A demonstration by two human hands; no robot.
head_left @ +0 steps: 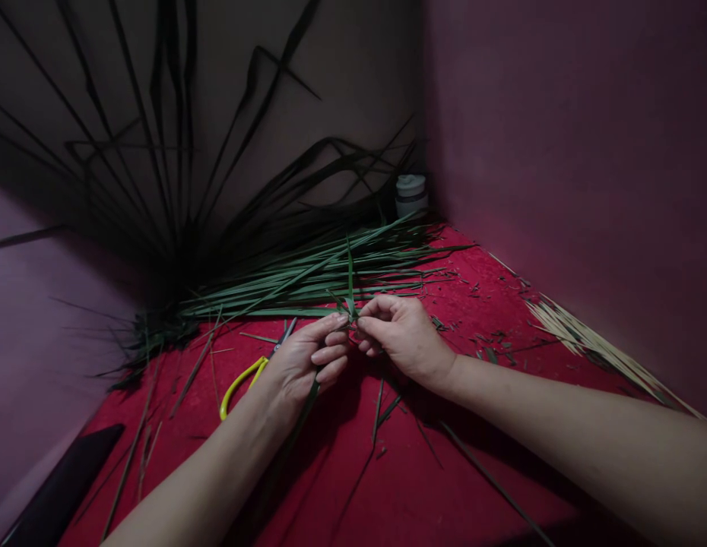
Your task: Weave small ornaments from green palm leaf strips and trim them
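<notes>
My left hand and my right hand meet over the red floor covering, fingertips pinching the same narrow green leaf strip. The strip's tip stands up between the thumbs, and its lower end trails down under my left palm. Just left of my left hand lie yellow-handled scissors, flat on the red surface.
A pile of long green leaves lies beyond the hands, fanning up the back wall. A small white jar stands in the corner. Pale thin sticks lie along the right wall. A dark flat object sits at lower left. Leaf scraps litter the floor.
</notes>
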